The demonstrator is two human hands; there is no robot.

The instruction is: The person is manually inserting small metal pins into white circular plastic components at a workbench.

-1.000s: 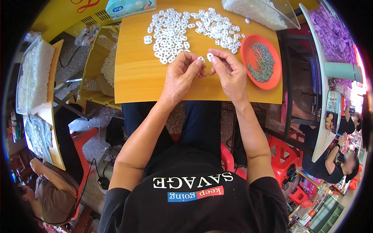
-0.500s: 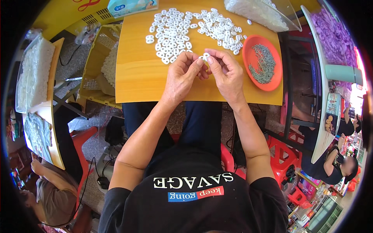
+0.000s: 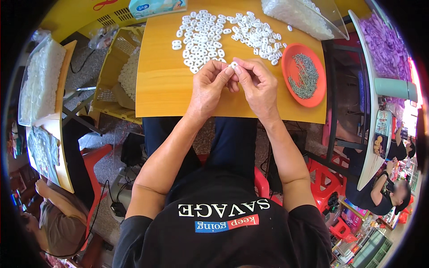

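Observation:
Above the front half of the wooden table, my left hand (image 3: 208,87) and my right hand (image 3: 258,87) meet with thumbs and forefingers pinched. Between their fingertips is a small white plastic piece with a hole (image 3: 233,64); the fingers cover much of it, and I cannot tell whether it is one part or two. Just beyond the hands lies a spread of white two-hole oval pieces (image 3: 202,38). A second heap of white plastic pieces (image 3: 254,33) is to its right. An orange-red oval dish (image 3: 291,56) of grey screws (image 3: 308,76) stands right of my right hand.
At the table's back edge are a tissue pack (image 3: 156,7) and a clear bin of white parts (image 3: 297,18). A yellow crate (image 3: 105,67) stands left of the table (image 3: 167,96). Red stools (image 3: 324,178) are at the right. Other people sit at both sides.
My fingertips have drawn slightly closer together around the white piece, which shows less than before. The whole view has shifted a little; the heaps and dish look the same.

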